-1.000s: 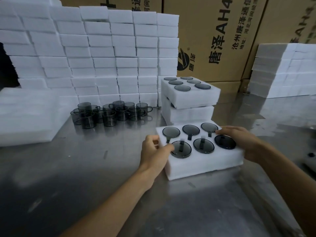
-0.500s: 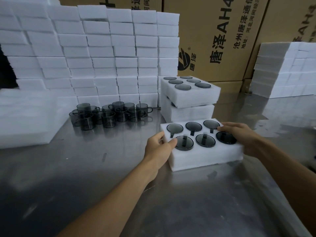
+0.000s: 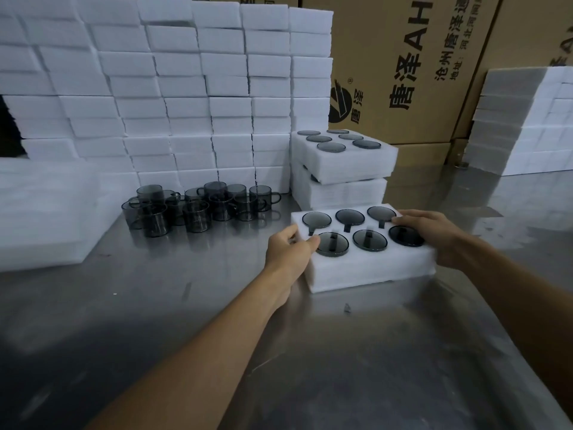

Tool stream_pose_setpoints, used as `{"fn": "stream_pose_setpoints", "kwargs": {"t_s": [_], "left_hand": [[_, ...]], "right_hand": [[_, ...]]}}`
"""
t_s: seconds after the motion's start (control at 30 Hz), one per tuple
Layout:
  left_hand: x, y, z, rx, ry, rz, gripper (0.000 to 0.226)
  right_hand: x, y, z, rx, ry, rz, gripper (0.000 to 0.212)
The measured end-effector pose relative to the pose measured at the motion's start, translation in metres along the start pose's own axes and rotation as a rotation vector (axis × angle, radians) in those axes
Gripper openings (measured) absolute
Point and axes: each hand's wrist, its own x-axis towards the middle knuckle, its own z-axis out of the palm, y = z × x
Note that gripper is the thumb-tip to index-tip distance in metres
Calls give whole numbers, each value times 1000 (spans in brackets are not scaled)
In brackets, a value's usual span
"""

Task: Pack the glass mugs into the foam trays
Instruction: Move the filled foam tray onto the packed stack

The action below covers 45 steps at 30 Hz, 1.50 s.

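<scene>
Since the earlier frames the white foam tray with its six round pockets has slid away from the person across the worktop, toward the stack of filled trays behind it, with both hands riding along on it. Now the left hand holds the tray's left end, thumb on top and fingertips curled onto the top face beside the near-left pocket; the right hand lies over the right end with fingers laid across the top near the far-right pocket, and how far they wrap the far side I cannot tell. All six pockets hold smoky grey glass mugs, sunk to their rims.

Loose grey mugs cluster near the worktop's back edge, before a wall of white foam blocks.

My judgement: the foam is light and soft and will flex, while the glass gives it weight and is fragile. Grip both short ends low, fingers under the base, and keep it level.
</scene>
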Motion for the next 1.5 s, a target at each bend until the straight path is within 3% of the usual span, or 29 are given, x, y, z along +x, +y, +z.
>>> {"fn": "stream_pose_setpoints", "kwargs": {"t_s": [0.17,0.3,0.43,0.53,0.7,0.87,1.1,1.2,1.3,1.4,1.5], "left_hand": [[12,-5,0,-22,7,31,15],[13,-8,2,-25,14,58,12],[10,-11,-2,7,7,52,33],[10,-16,-16,34,56,76,32],[13,-21,-64,239,230,187,8],[10,-26,-136,443,428,305,23],[-20,-17,-226,795,786,580,8],[-24,-10,-257,944,976,678,26],[-24,-3,-279,1031,1072,613,43],[-20,2,-293,1073,1019,437,71],[-12,15,-303,1190,958,373,83]], "right_hand": [[11,1,1,13,-7,1,18],[13,3,-1,23,-15,13,18],[12,-1,0,-104,60,9,23],[11,-13,5,-345,197,-111,38],[-14,-33,41,-486,364,-367,21],[-48,-49,105,-430,207,-470,10],[-77,-59,198,-281,-17,-537,5],[-80,-56,228,-173,-54,-511,11],[-80,-42,246,-65,-85,-464,16],[-78,-24,254,20,-91,-360,13],[-74,-6,255,68,-90,-262,15]]}}
